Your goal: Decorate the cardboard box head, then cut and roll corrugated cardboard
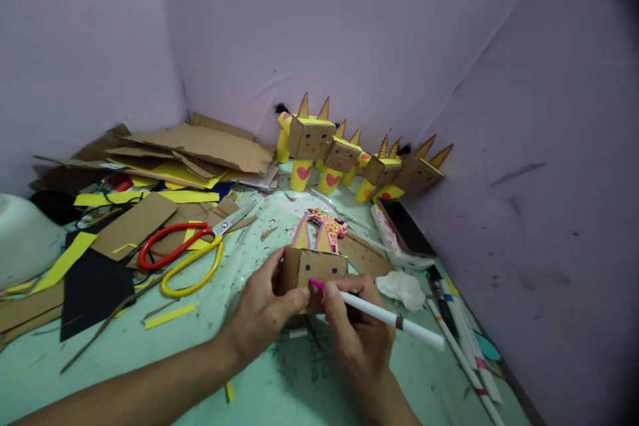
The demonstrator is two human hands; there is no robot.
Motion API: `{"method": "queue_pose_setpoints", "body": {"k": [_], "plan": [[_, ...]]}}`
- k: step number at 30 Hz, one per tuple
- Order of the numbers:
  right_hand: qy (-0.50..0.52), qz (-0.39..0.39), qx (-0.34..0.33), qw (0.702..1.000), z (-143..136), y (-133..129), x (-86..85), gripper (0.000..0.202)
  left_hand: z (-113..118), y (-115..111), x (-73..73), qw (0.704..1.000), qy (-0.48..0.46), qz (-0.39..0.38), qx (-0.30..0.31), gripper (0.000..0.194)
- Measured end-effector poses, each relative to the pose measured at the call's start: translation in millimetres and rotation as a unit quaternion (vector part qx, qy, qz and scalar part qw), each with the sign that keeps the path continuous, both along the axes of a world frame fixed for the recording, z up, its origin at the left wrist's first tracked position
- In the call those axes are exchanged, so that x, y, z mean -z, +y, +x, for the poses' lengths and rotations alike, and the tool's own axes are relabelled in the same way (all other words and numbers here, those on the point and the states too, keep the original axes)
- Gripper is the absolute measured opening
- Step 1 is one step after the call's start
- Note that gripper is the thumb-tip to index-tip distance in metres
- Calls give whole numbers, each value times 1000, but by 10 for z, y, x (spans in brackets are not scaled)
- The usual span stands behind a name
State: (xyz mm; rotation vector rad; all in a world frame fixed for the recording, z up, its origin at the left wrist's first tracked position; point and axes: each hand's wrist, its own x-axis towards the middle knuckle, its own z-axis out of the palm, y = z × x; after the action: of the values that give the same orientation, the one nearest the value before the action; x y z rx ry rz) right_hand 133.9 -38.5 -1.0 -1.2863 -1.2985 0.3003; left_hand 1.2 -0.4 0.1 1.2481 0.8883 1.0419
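Note:
A small cardboard box head (319, 265) with two dark eye dots and two pointed, pink-edged ears stands upright near the table's front middle. My left hand (269, 303) grips its left side, the thumb across the lower front. Between the thumb and fingers of my right hand (362, 326) is a white marker (389, 314), its pink tip at the box's front below the eyes. The lower part of the box is partly hidden by my hands.
Several yellow figures with cardboard heads (312, 140) line the back wall. Red-and-yellow scissors (217, 239) and cardboard sheets (200, 145) lie left. At right are a phone (407, 227), crumpled tissue (402, 289) and several markers (462, 353).

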Motion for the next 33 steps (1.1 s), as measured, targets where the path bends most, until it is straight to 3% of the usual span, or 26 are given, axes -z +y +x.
{"method": "queue_pose_setpoints", "body": {"k": [8,13,16,19,24,29,33], "plan": [[-2,22,-2,1000,8,28,17,16,-1,-1,-13,1000,-19,-9,8,50],[94,68,-31,993,43,11,-26,15,-4,-3,1,999,-43,-18,11,53],[151,122,-3,981,169,23,-33,15,-19,16,14,997,-50,-50,15,57],[172,128,43,976,332,58,-18,18,-27,36,10,997,-45,-66,12,59],[123,109,45,985,439,67,13,20,-10,43,-21,998,-26,-64,0,60],[36,78,-12,996,330,22,36,17,10,34,-49,997,-26,-69,1,64],[37,43,-18,998,261,28,73,19,14,39,-64,998,-13,-69,-5,61]]}}
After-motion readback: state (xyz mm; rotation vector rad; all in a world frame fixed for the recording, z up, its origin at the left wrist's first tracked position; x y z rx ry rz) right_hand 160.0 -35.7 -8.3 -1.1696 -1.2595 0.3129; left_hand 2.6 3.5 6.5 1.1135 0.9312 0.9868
